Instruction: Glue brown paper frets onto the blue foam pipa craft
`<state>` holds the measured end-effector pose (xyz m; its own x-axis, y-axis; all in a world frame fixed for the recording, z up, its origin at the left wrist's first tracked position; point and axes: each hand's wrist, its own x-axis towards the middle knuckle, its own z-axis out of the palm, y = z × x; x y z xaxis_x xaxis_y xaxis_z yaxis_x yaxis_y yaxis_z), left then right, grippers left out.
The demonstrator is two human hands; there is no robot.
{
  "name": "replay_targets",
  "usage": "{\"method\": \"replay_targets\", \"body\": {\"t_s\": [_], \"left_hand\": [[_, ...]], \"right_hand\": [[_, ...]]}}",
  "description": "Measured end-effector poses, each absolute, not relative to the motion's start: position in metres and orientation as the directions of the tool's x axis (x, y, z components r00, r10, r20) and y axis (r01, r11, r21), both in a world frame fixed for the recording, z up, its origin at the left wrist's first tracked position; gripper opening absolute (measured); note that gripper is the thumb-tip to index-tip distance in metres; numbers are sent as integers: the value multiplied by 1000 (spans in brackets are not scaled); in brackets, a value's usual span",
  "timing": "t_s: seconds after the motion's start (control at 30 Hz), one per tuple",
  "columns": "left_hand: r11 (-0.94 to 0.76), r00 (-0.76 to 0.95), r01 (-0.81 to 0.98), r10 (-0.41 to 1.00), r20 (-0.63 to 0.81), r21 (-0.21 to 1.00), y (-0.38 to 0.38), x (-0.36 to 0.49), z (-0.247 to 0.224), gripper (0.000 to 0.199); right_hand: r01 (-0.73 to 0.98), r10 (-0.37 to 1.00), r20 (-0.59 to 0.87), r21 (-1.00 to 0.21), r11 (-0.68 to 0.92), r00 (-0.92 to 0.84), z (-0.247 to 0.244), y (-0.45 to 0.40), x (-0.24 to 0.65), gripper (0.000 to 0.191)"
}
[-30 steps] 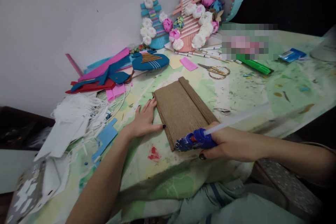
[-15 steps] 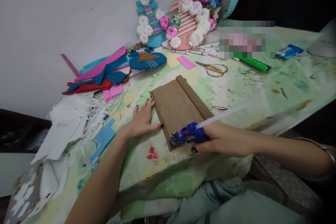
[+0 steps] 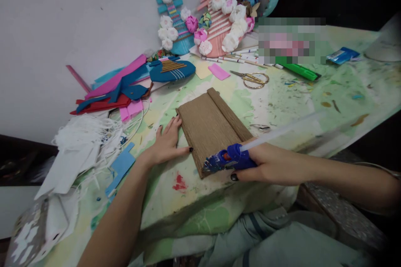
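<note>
One brown, finely ribbed panel [image 3: 208, 127] lies near the front edge of a surface [image 3: 282, 110] covered in green and white patterned cloth. A left hand [image 3: 166, 144] rests with fingers spread, grasping nothing, its thumb and fingertips at the panel's left side. A right hand [image 3: 272, 164] is closed around a blue glue gun [image 3: 233, 159] (a pale, see-through stick pokes from its rear). The gun's nozzle is at the panel's near left corner; whether it touches cannot be told. Beyond the panel are gold-handled scissors [image 3: 254, 80] and a pink paper piece [image 3: 218, 71]. Toward the surface's left edge lie white strings [image 3: 78, 130] and a blue paper piece [image 3: 121, 166]. Along the back edge, teal [image 3: 182, 44] and coral guitar shapes [image 3: 217, 46] stand with paper flowers.
</note>
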<state>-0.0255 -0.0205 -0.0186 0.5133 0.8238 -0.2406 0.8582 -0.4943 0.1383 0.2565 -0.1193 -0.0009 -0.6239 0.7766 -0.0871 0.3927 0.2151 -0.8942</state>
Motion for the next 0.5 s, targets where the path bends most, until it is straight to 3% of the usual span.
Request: {"method": "replay_targets", "body": {"t_s": [0.33, 0.4, 0.5], "left_hand": [[-527, 537, 844, 824, -180, 105, -18, -31, -27, 94], [-548, 556, 831, 821, -129, 94, -16, -37, -36, 92], [-586, 590, 806, 807, -29, 82, -10, -46, -51, 88]], "right_hand": [[348, 788, 6, -895, 279, -616, 14, -152, 298, 13], [401, 860, 47, -871, 284, -508, 14, -160, 310, 11], [666, 972, 187, -709, 232, -140, 10, -164, 337, 11]]}}
